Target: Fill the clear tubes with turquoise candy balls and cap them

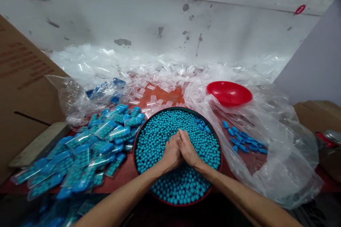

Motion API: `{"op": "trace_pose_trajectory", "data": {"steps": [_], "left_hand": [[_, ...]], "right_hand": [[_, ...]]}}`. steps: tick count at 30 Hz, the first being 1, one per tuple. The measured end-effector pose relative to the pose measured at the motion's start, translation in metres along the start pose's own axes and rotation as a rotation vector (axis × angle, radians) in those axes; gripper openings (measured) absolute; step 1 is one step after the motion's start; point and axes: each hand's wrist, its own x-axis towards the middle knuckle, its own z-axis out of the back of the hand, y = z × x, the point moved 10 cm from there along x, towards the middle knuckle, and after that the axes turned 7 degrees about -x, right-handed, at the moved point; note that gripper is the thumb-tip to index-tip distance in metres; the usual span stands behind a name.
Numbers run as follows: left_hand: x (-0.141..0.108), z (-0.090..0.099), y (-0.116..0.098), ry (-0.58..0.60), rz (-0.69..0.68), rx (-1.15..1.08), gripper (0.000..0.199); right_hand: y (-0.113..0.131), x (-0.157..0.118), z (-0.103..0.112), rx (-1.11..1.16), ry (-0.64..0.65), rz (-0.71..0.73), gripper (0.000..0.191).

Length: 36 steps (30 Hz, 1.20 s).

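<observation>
A round tub (221, 165) full of small turquoise balls (154, 138) stands at the near edge of the red table. Over the middle of the balls, my left hand (172, 150) and my right hand (188, 148) are pressed together, fingers closed and pointing away from me. Whatever may be between them is hidden. Some blue caps (204, 126) lie on the balls at the tub's upper right. To the left is a heap of clear packs with blue ends (82, 156), filled with turquoise balls.
A red bowl (229, 94) rests on crumpled plastic (282, 149) at the right, near loose blue caps (243, 140). Clear plastic pieces (165, 87) lie behind the tub. A cardboard box (26, 88) stands left, before the white wall (149, 21).
</observation>
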Motion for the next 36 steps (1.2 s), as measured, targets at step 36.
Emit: {"op": "trace_pose_trajectory", "data": {"steps": [36], "left_hand": [[-0.001,0.002,-0.008,-0.049,0.0,0.183,0.079]], "right_hand": [[0.011,0.003,0.018,-0.341,0.097,0.075,0.014]]}}
